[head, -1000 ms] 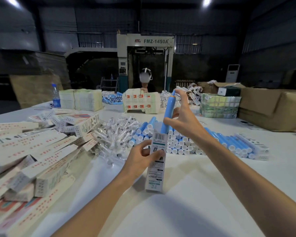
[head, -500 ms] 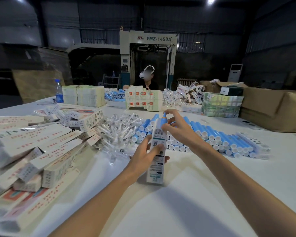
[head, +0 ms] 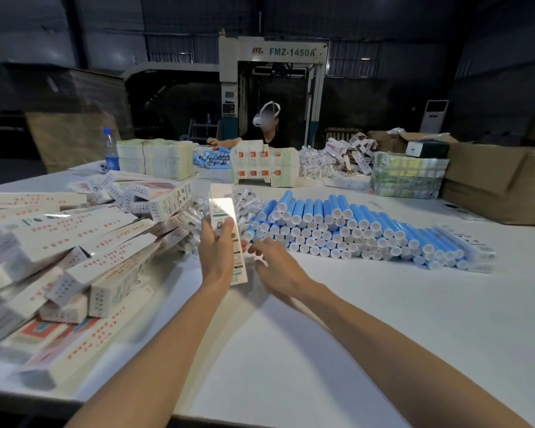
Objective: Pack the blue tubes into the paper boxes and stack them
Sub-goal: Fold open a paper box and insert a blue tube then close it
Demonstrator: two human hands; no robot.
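Paper box (head: 226, 233), upright above the white table (head: 322, 350), gripped by the left hand (head: 217, 251). Right hand (head: 275, 264) beside it, fingers loosely spread, empty. Blue tubes (head: 337, 230) stacked behind; packed boxes (head: 74, 251) piled left.

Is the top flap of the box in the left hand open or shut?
Open. On the box in the left hand, the top flap stands up above the body.

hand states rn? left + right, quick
Left hand: closed around the paper box, holding it upright off the table.
Right hand: open and empty, fingers loosely spread just right of the box.
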